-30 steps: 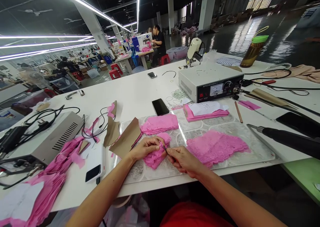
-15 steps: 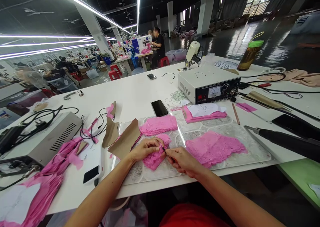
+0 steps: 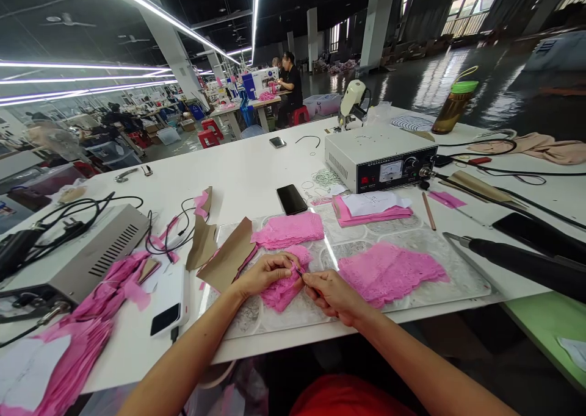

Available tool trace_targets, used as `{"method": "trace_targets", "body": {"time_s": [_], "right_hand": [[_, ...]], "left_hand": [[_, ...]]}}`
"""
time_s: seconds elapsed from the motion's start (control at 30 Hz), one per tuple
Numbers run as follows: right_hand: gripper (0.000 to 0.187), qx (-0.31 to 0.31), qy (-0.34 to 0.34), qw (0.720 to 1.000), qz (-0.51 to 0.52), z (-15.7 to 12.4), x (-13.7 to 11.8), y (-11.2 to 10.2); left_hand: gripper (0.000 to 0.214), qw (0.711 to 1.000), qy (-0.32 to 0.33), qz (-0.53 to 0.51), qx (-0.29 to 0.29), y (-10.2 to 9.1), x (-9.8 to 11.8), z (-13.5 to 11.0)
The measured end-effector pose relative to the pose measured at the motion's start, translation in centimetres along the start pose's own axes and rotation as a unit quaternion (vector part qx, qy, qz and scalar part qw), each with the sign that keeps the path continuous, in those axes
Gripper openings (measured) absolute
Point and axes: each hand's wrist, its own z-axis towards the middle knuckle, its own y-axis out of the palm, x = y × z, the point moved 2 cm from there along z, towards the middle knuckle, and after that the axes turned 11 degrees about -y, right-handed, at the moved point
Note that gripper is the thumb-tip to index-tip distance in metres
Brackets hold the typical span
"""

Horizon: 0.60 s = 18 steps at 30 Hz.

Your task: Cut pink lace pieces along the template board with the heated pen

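My left hand (image 3: 270, 272) pinches a bunched piece of pink lace fabric (image 3: 280, 295) over a clear-topped mat (image 3: 247, 324). Close against it, my right hand (image 3: 332, 294) is closed round a small tool with a thin dark tip (image 3: 299, 273). The tip meets the lace at my left fingertips; the rest of the tool is mostly hidden in my palm. Right of my hands a larger stack of pink lace (image 3: 391, 272) lies flat. Behind them sits a folded pink lace stack (image 3: 293, 229).
Brown card pieces (image 3: 227, 254) lie left of the lace. A black phone (image 3: 292, 199) and a control box (image 3: 379, 160) stand behind the mat. At right rests a black handheld tool (image 3: 526, 260); at left, a grey box (image 3: 96, 245) and pink fabric strips (image 3: 86, 337). Someone sits at a distant sewing machine.
The camera view has shifted slightly. Both hands keep nearly the same place and grip, with the small tool's tip still at the lace.
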Motion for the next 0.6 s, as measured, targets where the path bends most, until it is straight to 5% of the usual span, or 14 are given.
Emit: {"method": "trace_targets", "body": {"time_s": [0.6], "right_hand": [[0.033, 0.003, 0.031, 0.999, -0.017, 0.02, -0.21, -0.22]], "left_hand": [[0.021, 1.0, -0.007, 0.004, -0.001, 0.08, -0.03, 0.01]]}}
